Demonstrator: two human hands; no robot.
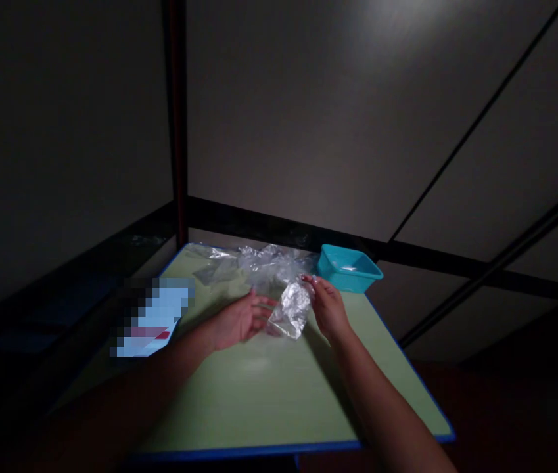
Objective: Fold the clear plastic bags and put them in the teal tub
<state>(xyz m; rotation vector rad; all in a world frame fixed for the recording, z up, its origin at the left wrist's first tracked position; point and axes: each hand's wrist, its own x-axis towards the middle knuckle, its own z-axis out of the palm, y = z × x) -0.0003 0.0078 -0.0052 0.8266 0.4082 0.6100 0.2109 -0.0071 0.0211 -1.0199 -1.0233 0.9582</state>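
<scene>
My right hand (328, 305) pinches the upper corner of a small clear plastic bag (292, 309), which hangs crinkled and shiny above the table. To its left, my left hand (245, 319) has its fingers spread, their tips close to the bag's left side; whether they touch it I cannot tell. Behind both hands lies a loose heap of clear plastic bags (263, 260). Just beyond my right hand stands a turquoise plastic basket (352, 282), with something clear and shiny inside it.
The light green table (259, 407) has a blue edge. At its left side lies a bright, pixelated screen-like thing (155, 318). Panelled walls (288, 131) rise behind the table and to the left. The room is dim.
</scene>
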